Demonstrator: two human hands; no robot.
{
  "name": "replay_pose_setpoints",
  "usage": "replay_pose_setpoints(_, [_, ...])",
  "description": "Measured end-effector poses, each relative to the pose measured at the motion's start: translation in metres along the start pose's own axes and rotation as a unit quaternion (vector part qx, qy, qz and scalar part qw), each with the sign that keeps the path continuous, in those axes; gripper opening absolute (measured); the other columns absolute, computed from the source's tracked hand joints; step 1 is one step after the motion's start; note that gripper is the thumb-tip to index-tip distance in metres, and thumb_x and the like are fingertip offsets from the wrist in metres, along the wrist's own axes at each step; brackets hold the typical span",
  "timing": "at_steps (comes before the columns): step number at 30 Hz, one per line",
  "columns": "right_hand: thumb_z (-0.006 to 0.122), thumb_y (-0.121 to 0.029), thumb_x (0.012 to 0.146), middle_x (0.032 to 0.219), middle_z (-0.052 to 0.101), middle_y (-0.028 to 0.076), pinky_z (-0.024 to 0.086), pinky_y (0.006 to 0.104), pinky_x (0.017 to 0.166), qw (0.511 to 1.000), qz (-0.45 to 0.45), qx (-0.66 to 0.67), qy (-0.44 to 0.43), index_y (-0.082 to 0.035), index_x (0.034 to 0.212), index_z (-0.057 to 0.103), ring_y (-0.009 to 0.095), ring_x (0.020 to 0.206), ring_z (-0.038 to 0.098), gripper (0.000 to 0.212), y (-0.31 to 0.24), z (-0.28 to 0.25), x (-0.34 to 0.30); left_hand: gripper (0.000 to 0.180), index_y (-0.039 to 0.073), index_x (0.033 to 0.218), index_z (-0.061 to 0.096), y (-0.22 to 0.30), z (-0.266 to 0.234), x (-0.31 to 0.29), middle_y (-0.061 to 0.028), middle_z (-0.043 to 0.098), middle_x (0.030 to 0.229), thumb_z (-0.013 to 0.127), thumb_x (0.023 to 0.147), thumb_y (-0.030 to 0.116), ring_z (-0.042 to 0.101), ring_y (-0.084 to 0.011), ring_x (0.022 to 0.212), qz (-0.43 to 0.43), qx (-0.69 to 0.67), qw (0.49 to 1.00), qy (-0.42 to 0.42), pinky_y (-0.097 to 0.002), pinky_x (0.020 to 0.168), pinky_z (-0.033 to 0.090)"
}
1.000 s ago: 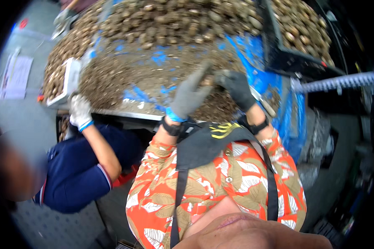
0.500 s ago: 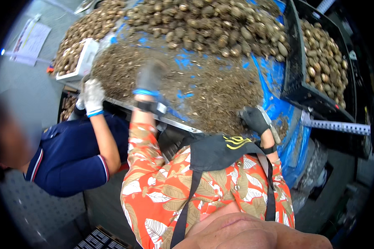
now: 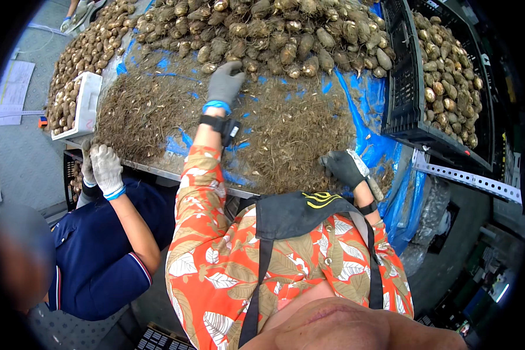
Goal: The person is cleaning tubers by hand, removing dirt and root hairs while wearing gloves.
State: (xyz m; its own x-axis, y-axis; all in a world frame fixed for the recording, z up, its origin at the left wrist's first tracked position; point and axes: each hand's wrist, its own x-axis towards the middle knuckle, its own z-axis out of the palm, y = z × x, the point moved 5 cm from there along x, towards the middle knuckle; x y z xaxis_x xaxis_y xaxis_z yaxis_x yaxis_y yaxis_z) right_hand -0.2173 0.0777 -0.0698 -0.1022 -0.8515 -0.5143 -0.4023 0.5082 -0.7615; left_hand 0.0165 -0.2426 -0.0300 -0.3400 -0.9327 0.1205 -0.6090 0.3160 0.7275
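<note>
My left hand (image 3: 225,83), in a grey glove with a blue cuff, reaches to the near edge of a heap of hairy brown taro corms (image 3: 289,46). Its thumb and fingers are apart and curved toward the corms, with nothing seen between them. Lower right, my right hand (image 3: 343,168), in a dark grey glove, is closed round a tool whose pale, worn handle (image 3: 374,188) sticks out past the wrist. The tool's working end is hidden. Beneath both hands, loose root fibres and soil (image 3: 297,134) cover the blue sheet (image 3: 370,137) on the table.
A black crate (image 3: 411,111) of corms stands to the right, beside a perforated metal bar (image 3: 466,178). At the left, a co-worker's gloved hands (image 3: 105,169) are close to a white box (image 3: 87,108) of cleaner corms. Another person's hand (image 3: 67,23) shows far left.
My left hand has moved forward to the heap, from a blurred position over the debris. My right hand keeps the tool near the table's front edge. The view has shifted slightly.
</note>
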Motion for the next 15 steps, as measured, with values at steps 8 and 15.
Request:
replay_pose_setpoints(8, [0.057, -0.028, 0.090, 0.065, 0.063, 0.007, 0.045, 0.0308, 0.054, 0.994, 0.046, 0.090, 0.029, -0.004, 0.082, 0.066, 0.013, 0.056, 0.058, 0.027, -0.003, 0.007, -0.007, 0.047, 0.008, 0.110, 0.062, 0.030, 0.034, 0.004, -0.0193, 0.056, 0.112, 0.071, 0.075, 0.038, 0.060, -0.0341, 0.101, -0.043, 0.254, 0.965, 0.057, -0.0437, 0.083, 0.050])
replay_pose_setpoints(15, [0.058, -0.025, 0.088, 0.067, 0.064, 0.011, 0.047, 0.0342, 0.058, 0.996, -0.033, 0.064, 0.057, -0.003, 0.081, 0.065, 0.020, 0.059, 0.060, 0.024, 0.009, -0.010, 0.004, 0.049, 0.004, 0.118, 0.060, 0.025, 0.045, -0.043, -0.0208, 0.059, 0.114, 0.066, 0.076, 0.028, 0.058, -0.0349, 0.105, 0.043, 0.048, 0.998, -0.003, -0.0403, 0.091, 0.047])
